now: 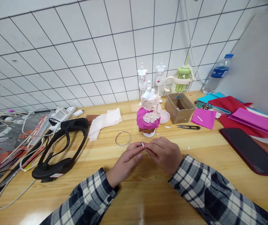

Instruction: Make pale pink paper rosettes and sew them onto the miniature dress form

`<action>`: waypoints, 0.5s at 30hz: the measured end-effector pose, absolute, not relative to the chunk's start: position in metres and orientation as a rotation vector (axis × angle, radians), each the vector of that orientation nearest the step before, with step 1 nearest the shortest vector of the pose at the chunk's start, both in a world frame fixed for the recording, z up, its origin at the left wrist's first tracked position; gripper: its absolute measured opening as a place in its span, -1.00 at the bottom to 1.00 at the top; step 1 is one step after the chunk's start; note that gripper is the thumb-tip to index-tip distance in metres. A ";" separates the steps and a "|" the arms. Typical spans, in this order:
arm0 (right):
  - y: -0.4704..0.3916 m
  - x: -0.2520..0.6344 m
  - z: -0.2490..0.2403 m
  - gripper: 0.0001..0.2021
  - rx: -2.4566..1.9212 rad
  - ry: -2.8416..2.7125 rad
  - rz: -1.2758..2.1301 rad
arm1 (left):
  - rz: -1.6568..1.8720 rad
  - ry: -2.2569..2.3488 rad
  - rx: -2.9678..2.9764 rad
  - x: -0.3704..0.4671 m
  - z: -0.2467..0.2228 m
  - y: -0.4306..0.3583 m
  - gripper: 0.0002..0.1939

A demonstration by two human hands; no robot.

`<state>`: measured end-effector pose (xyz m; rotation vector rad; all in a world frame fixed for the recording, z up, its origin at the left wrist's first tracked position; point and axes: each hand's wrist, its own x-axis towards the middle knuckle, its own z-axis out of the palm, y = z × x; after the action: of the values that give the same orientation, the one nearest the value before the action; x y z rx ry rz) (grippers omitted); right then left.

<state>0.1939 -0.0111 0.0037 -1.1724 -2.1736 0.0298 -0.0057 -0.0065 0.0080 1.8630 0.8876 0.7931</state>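
Note:
A tiny white scrap [143, 145] shows between the fingertips of my left hand [128, 161] and my right hand [165, 153], which meet low over the wooden table. Both hands are closed around it in a pinch. Just behind them stands a small white mannequin [149, 93] dressed in pale pink ruffles and a magenta skirt [143, 118] with a pleated rosette [150, 117]. To the left of the mannequin lies a thin metal ring [123, 138]. Black thread snips [188, 127] rest to its right.
Two bare mannequins [160, 75], a cardboard box [180, 109], a pink dish [164, 117] and a green-lidded cup [183, 78] stand behind. At right are a bottle [219, 73], coloured fabrics [204, 118] and a phone [253, 151]; at left, pale cloth [104, 122] and a black headset [74, 150].

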 end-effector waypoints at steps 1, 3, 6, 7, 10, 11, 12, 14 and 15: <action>-0.012 0.194 0.004 -0.76 -1.175 -2.197 0.015 | 0.792 0.893 1.871 -0.006 0.007 -0.007 -0.64; -0.012 0.193 0.005 -0.75 -1.179 -2.222 -0.002 | 0.785 0.901 1.906 -0.005 0.007 -0.007 -0.65; -0.012 0.192 0.004 -0.77 -1.219 -2.173 0.087 | 0.767 0.941 2.032 -0.004 0.006 -0.006 -0.68; -0.012 0.191 0.004 -0.79 -1.236 -2.142 0.146 | 0.767 0.957 2.082 -0.003 0.006 -0.006 -0.69; -0.009 0.189 0.003 -0.87 -1.280 -2.053 0.357 | 0.760 1.003 2.198 -0.001 0.006 -0.005 -0.72; -0.009 0.188 0.002 -0.90 -1.290 -2.020 0.428 | 0.760 1.022 2.215 0.000 0.006 -0.005 -0.74; -0.008 0.187 0.002 -0.91 -1.297 -1.981 0.497 | 0.758 1.043 2.222 0.000 0.006 -0.005 -0.75; -0.008 0.184 0.002 -0.92 -1.296 -1.904 0.619 | 0.749 1.084 2.218 0.000 0.006 -0.004 -0.77; -0.008 0.182 0.001 -0.91 -1.289 -1.867 0.665 | 0.746 1.100 2.211 0.000 0.006 -0.003 -0.76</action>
<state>0.1822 -0.0084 0.0015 -1.2892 -1.8672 0.6647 0.0000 -0.0031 0.0064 2.2113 1.1002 0.7456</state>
